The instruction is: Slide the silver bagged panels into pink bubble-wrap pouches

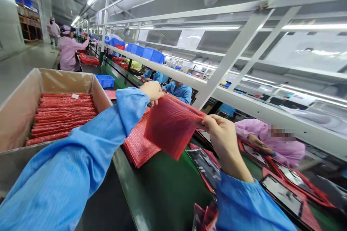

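Observation:
A red bubble-wrap bag (172, 124) hangs between my two hands, above the green bench. My left hand (152, 91) pinches its upper left corner. At the right end of the same top edge, the fingers of my right hand (221, 135) are closed on the bag. Below and left of it lies a stack of red bubble-wrap bags (138, 144). Under my right wrist, a dark flat panel (204, 166) rests on red wrap.
Left of the bench stands a lined carton (20, 97) packed with red bags (63, 115). A blue bin (105, 81) is behind it. More panels (284, 193) lie at right, near a co-worker in pink (284, 148). A white slanted post (233, 47) rises beyond my hands.

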Demonstrator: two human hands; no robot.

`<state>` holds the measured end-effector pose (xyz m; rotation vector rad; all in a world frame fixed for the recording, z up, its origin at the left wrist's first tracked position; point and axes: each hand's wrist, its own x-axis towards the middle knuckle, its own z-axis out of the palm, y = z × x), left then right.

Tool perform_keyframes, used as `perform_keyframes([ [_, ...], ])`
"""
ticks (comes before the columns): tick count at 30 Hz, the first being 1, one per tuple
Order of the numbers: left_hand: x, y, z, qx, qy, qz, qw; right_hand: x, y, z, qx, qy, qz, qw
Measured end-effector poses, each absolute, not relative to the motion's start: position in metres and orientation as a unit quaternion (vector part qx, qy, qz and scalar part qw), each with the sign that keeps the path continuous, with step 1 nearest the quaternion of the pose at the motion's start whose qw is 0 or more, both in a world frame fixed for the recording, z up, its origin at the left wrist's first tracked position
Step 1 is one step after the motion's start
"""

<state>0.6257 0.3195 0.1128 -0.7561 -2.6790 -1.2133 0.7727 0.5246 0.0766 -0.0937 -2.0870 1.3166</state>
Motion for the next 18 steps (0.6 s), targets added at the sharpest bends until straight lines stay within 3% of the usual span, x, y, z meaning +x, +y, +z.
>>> perform_keyframes([
  [4,0.635,0.296,0.036,-0.198,-0.887,-0.387,0.159,0.759,0.495,0.021,0.015,-0.839,0.439,0.32],
  [6,0.65,0.295,-0.033,-0.142,-0.869,-0.461,0.109,0.76,0.477,-0.035,0.024,-0.85,0.442,0.284],
  [11,0.681,0.326,-0.182,-0.061,-0.865,-0.49,0.09,0.765,0.464,-0.165,-0.036,-0.84,0.507,0.189],
  [14,0.682,0.35,-0.218,-0.007,-0.814,-0.568,0.121,0.76,0.481,-0.194,-0.131,-0.787,0.564,0.215],
  [18,0.668,0.367,-0.227,0.073,-0.749,-0.651,0.101,0.726,0.492,-0.2,-0.211,-0.701,0.646,0.216],
])
